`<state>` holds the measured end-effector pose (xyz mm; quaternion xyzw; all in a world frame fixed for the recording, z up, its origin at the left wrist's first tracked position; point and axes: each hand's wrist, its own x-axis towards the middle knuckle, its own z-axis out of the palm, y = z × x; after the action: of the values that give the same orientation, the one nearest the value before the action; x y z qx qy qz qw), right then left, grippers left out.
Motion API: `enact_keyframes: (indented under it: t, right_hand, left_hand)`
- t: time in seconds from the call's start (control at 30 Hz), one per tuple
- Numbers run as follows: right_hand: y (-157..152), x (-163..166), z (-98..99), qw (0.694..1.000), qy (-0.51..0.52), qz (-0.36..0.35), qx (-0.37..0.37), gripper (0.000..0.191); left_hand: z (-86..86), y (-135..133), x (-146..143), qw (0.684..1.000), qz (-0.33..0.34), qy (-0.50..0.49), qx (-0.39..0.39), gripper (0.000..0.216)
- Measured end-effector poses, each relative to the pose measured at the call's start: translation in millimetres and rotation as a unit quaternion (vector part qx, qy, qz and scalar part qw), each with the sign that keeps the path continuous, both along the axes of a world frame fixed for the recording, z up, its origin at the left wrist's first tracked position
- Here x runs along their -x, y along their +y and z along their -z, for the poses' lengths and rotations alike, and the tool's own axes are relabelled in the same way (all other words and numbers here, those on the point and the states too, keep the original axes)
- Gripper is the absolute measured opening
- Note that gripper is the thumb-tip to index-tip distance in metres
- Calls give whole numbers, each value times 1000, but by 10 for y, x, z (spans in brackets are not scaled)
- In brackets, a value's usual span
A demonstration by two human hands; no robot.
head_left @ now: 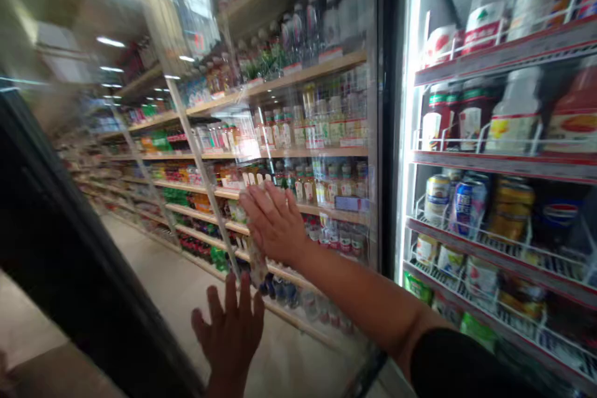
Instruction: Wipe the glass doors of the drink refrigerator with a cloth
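My right hand [275, 224] reaches across from the right, its arm in a black sleeve. Its fingers are stretched flat and it seems to rest against the glass door [298, 336] of a drinks fridge. Lower and to the left, my left hand [228, 329] is raised with spread fingers, close to the glass; whether it touches is unclear. Neither hand holds anything. The door stands at an angle, with a thick black frame [79, 249] slanting along its left side. Shelves of bottles show in or through the pane, blurred in places.
On the right, the lit fridge shelves [504, 165] carry bottles, cans [464, 205] and packets behind white wire guards. Wooden store shelves [280, 152] with rows of bottles run back to the left. Pale floor [153, 273] lies along them.
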<state>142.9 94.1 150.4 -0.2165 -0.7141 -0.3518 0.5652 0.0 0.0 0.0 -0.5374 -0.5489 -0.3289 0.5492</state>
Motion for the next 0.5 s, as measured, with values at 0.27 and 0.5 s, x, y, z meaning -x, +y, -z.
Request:
enact_keyframes:
  t: [0.27, 0.5]
  right_hand:
    - [283, -437, 759, 981, 144, 22, 125, 65]
    - [584, -889, 797, 966, 173, 36, 188, 64]
  left_hand:
    - [20, 5, -12, 1000, 4, -14, 5, 76]
    - [-14, -11, -46, 1000, -17, 8, -12, 73]
